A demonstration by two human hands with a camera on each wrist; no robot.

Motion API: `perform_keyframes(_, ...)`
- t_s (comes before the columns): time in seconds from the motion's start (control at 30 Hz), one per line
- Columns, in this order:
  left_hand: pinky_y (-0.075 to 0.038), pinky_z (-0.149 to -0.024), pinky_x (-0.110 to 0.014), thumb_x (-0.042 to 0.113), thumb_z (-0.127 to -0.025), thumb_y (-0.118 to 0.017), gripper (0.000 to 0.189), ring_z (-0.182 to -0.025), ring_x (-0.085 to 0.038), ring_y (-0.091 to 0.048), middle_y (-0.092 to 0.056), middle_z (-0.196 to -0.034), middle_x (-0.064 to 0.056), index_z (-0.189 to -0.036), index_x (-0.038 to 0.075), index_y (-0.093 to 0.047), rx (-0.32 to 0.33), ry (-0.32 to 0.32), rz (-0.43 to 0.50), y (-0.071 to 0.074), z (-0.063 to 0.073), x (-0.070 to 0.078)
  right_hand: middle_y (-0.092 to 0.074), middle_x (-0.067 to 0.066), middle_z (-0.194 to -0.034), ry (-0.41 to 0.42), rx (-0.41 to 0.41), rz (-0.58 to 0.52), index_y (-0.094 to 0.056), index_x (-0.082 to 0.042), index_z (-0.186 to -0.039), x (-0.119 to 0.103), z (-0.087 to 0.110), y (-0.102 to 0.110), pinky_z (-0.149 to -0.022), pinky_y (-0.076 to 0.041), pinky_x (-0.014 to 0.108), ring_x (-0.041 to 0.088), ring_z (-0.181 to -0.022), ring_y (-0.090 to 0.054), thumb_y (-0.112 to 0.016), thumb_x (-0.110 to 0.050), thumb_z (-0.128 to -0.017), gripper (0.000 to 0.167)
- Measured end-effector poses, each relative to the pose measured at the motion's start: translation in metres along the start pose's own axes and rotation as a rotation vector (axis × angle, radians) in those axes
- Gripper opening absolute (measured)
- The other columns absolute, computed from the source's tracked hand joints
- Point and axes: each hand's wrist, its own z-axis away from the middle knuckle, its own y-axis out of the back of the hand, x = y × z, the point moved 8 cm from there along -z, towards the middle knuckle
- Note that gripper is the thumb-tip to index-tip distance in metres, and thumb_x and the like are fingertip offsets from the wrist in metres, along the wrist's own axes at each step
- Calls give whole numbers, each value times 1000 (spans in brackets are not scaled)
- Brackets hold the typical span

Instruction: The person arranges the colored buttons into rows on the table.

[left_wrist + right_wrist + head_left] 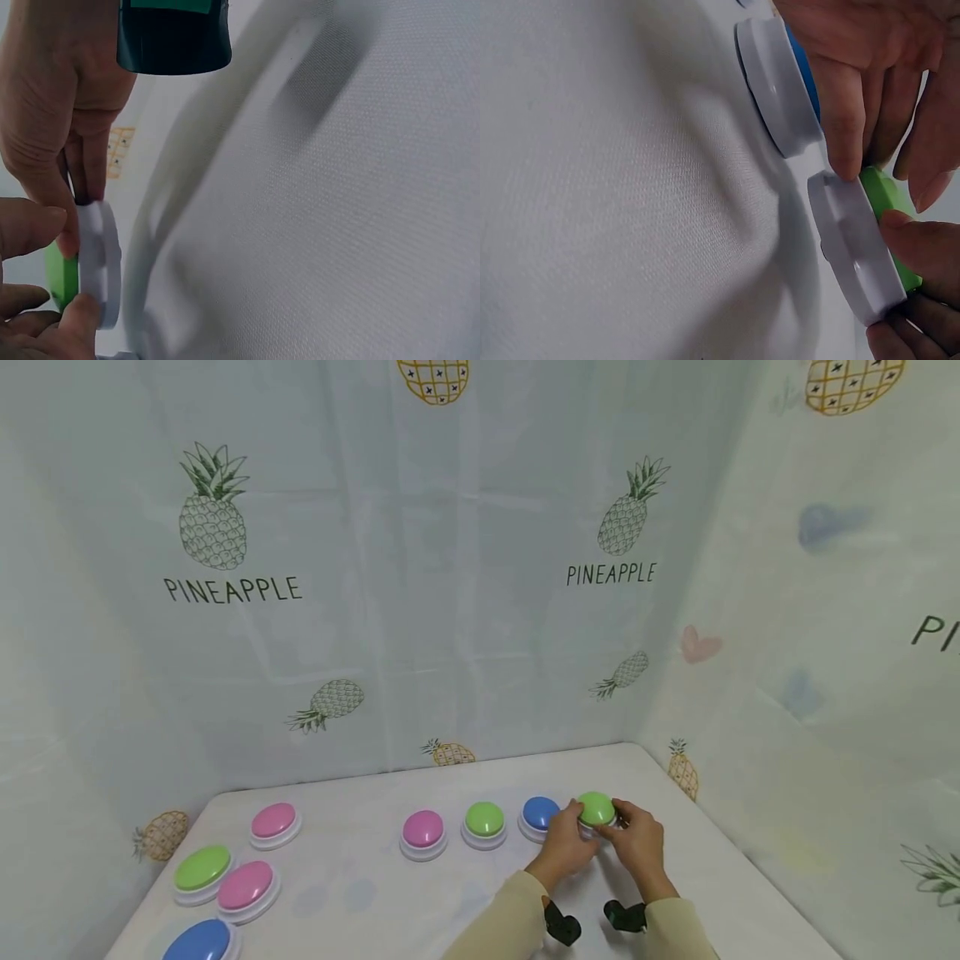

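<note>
A green dome push button (596,808) with a white round base is at the right end of a row on the table. My left hand (568,847) grips its left side and my right hand (637,843) grips its right side. In the right wrist view, the right thumb lies against the green dome (889,199), with other right fingers at the base's edge; a left finger touches the white base (855,247). The left wrist view shows both hands around the base (97,262). Whether it touches the cloth, I cannot tell. A blue button (538,810) stands beside the left hand.
Farther left in the row stand a green button (484,820) and a pink button (423,831). At the table's left are another pink button (273,821), a green one (202,868), a second pink one (246,887) and a blue one (198,941). Pineapple-print curtains (405,610) surround the table.
</note>
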Motion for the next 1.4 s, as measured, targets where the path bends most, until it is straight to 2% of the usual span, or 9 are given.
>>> perform_keyframes(0.2,-44,-117,-47,-2,-82,-82,71,-144,-40,-48,-46,-157,-28,-147,-7,-52,-18,26,6,-4,-2,-1,-60,36,-135,-1,-23,15,-57,17,-136,4,-5,-3,-105,-51,61,54,-125,-59,-82,-2,-86,60)
perform_keyframes(0.4,-38,-121,-50,-2,-80,-81,71,-148,-43,-42,-42,-159,-31,-146,-6,-54,-41,32,-14,-10,-2,-3,-61,38,-132,11,-37,39,-56,19,-135,6,-7,-7,-104,-52,61,53,-123,-60,-82,-2,-87,59)
perform_keyframes(0.6,-34,-123,-51,3,-83,-80,73,-151,-43,-37,-40,-160,-30,-148,-8,-50,-66,37,-30,-17,-2,-7,-64,38,-128,11,-34,61,-57,19,-134,9,-7,-11,-101,-53,61,52,-120,-62,-81,-1,-87,57)
perform_keyframes(0.83,-38,-122,-49,12,-86,-83,75,-148,-43,-41,-40,-160,-31,-149,-10,-49,-60,47,-94,-17,-3,-9,-67,37,-123,65,-15,84,-60,19,-132,9,-9,-15,-100,-55,60,51,-117,-65,-80,1,-86,53)
perform_keyframes(0.97,-37,-122,-50,13,-86,-83,76,-149,-43,-40,-39,-161,-31,-150,-10,-48,-61,46,-87,-17,-3,-8,-66,37,-123,74,-9,80,-60,19,-132,9,-10,-14,-99,-55,60,52,-117,-65,-80,2,-86,53)
perform_keyframes(1.2,-37,-122,-49,17,-88,-82,76,-149,-42,-40,-39,-161,-30,-151,-8,-48,-82,56,-98,-17,2,-11,-68,38,-118,71,13,84,-61,19,-129,10,-9,-13,-94,-57,60,52,-112,-67,-80,1,-83,53)
perform_keyframes(1.4,-37,-123,-46,20,-89,-82,77,-150,-40,-40,-41,-160,-28,-152,-7,-47,-104,50,-110,-14,7,-10,-67,38,-120,55,17,99,-61,20,-129,11,-8,-15,-97,-56,60,52,-113,-66,-78,0,-86,50)
